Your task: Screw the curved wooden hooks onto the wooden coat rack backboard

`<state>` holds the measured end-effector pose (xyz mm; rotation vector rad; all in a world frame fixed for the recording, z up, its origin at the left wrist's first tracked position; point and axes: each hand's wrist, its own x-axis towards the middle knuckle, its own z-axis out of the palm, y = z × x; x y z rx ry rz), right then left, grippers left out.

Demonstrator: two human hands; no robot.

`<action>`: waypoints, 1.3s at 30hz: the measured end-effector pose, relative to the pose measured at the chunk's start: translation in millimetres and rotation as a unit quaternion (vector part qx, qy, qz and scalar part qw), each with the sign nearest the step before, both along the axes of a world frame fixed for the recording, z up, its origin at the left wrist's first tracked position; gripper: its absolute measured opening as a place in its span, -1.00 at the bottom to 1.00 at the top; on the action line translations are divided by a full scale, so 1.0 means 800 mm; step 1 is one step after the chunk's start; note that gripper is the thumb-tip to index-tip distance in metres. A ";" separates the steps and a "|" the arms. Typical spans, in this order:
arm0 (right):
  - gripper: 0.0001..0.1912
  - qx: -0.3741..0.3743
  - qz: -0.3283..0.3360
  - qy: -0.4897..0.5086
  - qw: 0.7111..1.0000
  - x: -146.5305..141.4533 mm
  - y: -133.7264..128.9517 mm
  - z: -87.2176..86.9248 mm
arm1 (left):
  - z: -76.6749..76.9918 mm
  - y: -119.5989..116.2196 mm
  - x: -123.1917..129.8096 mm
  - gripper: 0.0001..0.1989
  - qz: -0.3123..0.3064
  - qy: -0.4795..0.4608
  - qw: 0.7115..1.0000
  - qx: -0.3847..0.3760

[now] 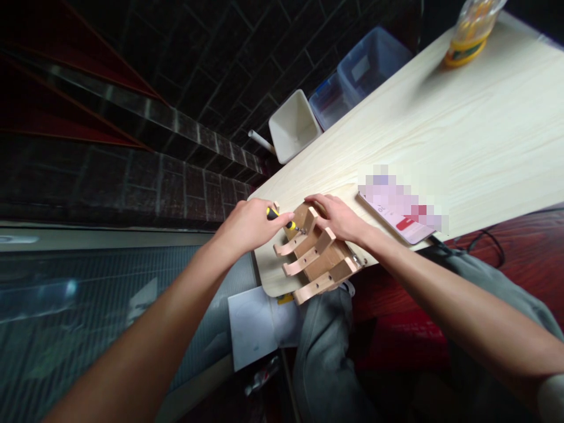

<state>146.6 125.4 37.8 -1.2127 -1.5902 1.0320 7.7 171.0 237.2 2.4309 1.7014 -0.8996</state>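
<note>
My left hand is closed round a yellow and black screwdriver. The screwdriver's tip points at a screw spot on a curved hook of the wooden rack. Several light wooden hooks stand out from the rack's board, with dark holes in them. My right hand rests on the rack's far edge, its fingers over the board beside the hooks; whether it grips the board is hard to tell. The rack lies at the near left corner of the pale table, partly over its edge.
A phone lies right of the rack. A bottle with a yellow base stands at the far right. Beyond the table are a white bin and blue-tinted plastic bins. An open booklet lies below the table's corner.
</note>
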 end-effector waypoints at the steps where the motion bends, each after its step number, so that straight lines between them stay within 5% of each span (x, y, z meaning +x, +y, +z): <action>1: -0.49 -0.001 0.001 -0.001 1.000 0.000 0.000 0.000 | -0.002 0.001 0.000 -0.49 0.022 0.008 1.000 -0.008; 11: -0.49 -0.004 0.009 0.008 1.000 0.003 -0.001 0.003 | -0.012 0.006 0.009 -0.37 0.116 0.096 0.989 0.002; 22: -0.50 -0.004 0.007 0.004 1.000 0.002 0.002 -0.003 | -0.003 0.007 0.008 -0.44 -0.007 0.047 0.998 -0.048; 39: -0.50 -0.014 0.013 0.003 1.000 0.003 0.002 -0.001 | -0.002 -0.007 -0.041 -0.66 -0.145 -0.046 0.986 -0.070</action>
